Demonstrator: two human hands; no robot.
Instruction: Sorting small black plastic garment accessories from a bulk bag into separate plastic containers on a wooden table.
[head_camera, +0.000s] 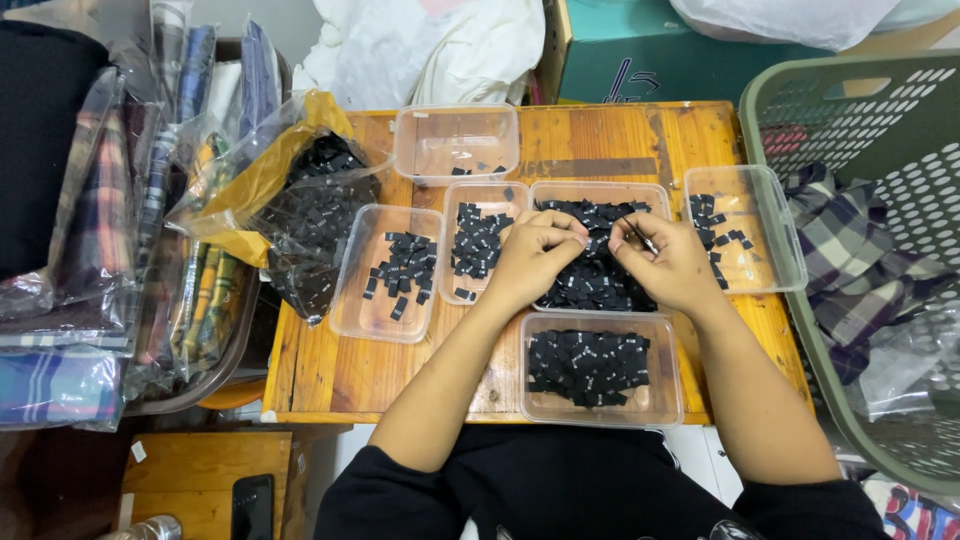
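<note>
Two hands meet over the middle tray (655, 190), which is heaped with small black labels (600, 285). Your right hand (668, 262) pinches one label (640, 238) between thumb and fingertips; your left hand (535, 255) is curled tight just beside it — whether it holds a label you cannot tell. The tray sits on a small wooden table (330, 375), ringed by five more clear trays of labels — one near you (600, 368), two to the left, one right, one behind. A plastic bag of labels (310, 215) lies at the left, a green basket (850, 130) at the right.
</note>
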